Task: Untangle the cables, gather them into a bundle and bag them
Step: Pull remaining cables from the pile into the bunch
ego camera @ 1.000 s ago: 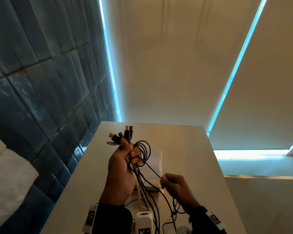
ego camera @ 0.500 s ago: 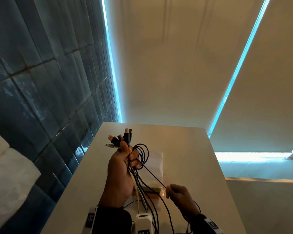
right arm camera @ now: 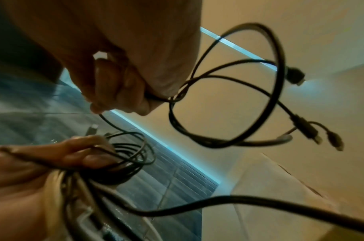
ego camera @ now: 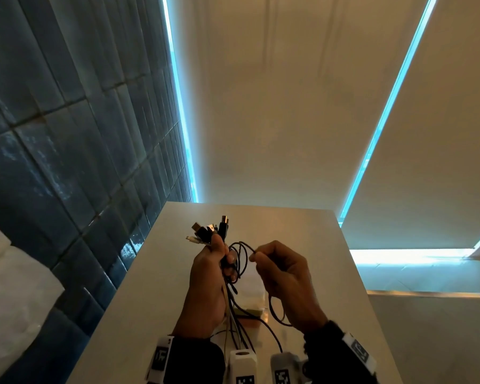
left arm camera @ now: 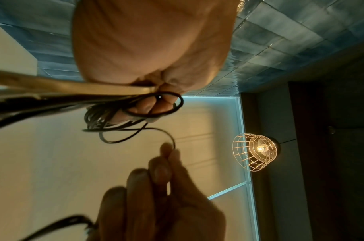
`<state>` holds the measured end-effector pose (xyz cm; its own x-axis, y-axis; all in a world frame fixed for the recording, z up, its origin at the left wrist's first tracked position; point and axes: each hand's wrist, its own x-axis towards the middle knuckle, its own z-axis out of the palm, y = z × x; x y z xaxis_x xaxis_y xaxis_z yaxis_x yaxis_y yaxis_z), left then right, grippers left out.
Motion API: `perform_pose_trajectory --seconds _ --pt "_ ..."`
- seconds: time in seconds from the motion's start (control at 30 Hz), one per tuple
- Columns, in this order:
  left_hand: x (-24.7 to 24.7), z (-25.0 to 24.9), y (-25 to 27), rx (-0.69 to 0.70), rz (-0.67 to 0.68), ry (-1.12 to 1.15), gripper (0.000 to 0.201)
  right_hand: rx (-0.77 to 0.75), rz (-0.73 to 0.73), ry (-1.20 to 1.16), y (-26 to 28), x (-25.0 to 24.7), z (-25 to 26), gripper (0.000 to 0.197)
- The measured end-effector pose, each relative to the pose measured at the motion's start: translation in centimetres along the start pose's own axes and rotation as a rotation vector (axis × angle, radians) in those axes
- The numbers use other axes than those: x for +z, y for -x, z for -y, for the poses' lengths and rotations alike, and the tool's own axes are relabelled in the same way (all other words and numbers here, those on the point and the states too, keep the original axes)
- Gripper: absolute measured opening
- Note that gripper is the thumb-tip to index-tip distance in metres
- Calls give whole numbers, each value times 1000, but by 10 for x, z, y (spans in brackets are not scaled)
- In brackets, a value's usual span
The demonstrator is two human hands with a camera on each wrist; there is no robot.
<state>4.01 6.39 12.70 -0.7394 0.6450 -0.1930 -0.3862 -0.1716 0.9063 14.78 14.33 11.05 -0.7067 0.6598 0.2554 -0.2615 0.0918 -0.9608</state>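
Note:
My left hand grips a bundle of cables, black ones and a pale one, upright above the table. Their plugs fan out above the fist, and small black coils hang by its fingers. My right hand pinches a thin black cable between thumb and forefinger, close beside the left. The rest of that cable loops down below the right palm. In the right wrist view more loops and loose plugs dangle from the right hand. A clear plastic bag lies on the table under the hands.
The hands are over a narrow pale table. A dark tiled wall runs along its left edge and blinds hang behind it. A white cushion lies at lower left. A caged lamp shows in the left wrist view.
My right hand has risen from low near the table's front edge to level with the left fist, drawing the thin black cable up into another loop. The left hand kept its grip.

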Motion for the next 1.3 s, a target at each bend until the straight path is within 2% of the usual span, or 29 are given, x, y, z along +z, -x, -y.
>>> perform_pose_trajectory --seconds 0.17,0.37,0.57,0.77,1.07,1.3 --pt "3 0 3 -16 -23 -11 38 -45 115 42 2 12 8 20" --pt "0 -3 6 -74 100 184 34 53 126 66 4 5 -7 19" --pt "-4 -2 0 -72 128 303 34 132 131 177 11 -12 -39 29" --pt "-3 0 -1 -12 82 261 35 181 111 254 21 -32 -74 30" --pt "-1 0 1 -17 66 247 36 259 93 239 25 -41 -91 28" --pt "-4 -2 1 -10 62 245 37 386 50 293 35 -52 -117 32"
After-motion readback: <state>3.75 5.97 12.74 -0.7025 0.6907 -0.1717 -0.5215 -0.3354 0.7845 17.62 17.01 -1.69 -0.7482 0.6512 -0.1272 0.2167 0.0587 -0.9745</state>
